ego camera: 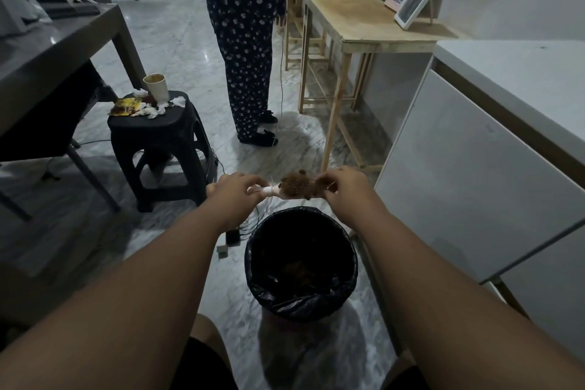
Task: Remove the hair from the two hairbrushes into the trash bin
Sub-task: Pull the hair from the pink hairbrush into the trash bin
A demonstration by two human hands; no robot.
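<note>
Hairbrush (pixel 285 191) is held in air just above far rim of trash bin (pixel 304 304), head matted w/ brown hair (pixel 300 185). Pale handle is gripped by left hand (pixel 235 193), fingers curled round it. Hair at head's right end is pinched by right hand (pixel 345 188). Step judged: peeling of mat off bristles. Best done w/ handle braced & mat lifted from bristle base in one piece, drawn along bristles, not across. Brush prob. should be brought nearer over bin mouth before release, else strands may land on floor. 2nd brush not in view.
</note>
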